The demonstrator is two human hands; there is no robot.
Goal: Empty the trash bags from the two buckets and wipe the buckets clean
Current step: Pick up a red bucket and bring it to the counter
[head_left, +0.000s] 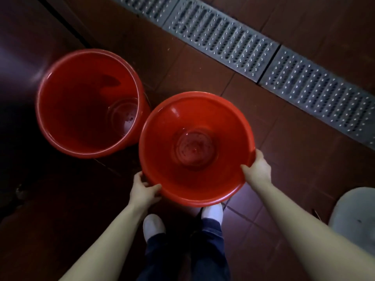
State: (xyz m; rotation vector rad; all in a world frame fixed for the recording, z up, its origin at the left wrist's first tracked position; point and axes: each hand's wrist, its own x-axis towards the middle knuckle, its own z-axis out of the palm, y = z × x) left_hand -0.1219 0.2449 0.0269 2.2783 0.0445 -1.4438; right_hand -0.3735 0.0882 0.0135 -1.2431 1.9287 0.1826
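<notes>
Red round plastic bucket nearer the feet [162, 142], bagless, gripped at rim by left hand [143, 189] and right hand [257, 169]; wiping apparently next, needing a cloth.

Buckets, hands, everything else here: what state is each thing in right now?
Near bucket: upright, no bag inside, dark specks on its bottom, held at the rim by both hands.
Far bucket: upright on the floor, no bag inside, a few specks at its bottom, untouched.
Left hand: gripping the near bucket's rim.
Right hand: gripping the rim on the other side.
Floor drain grate: panels in place, covering the drain.
</notes>
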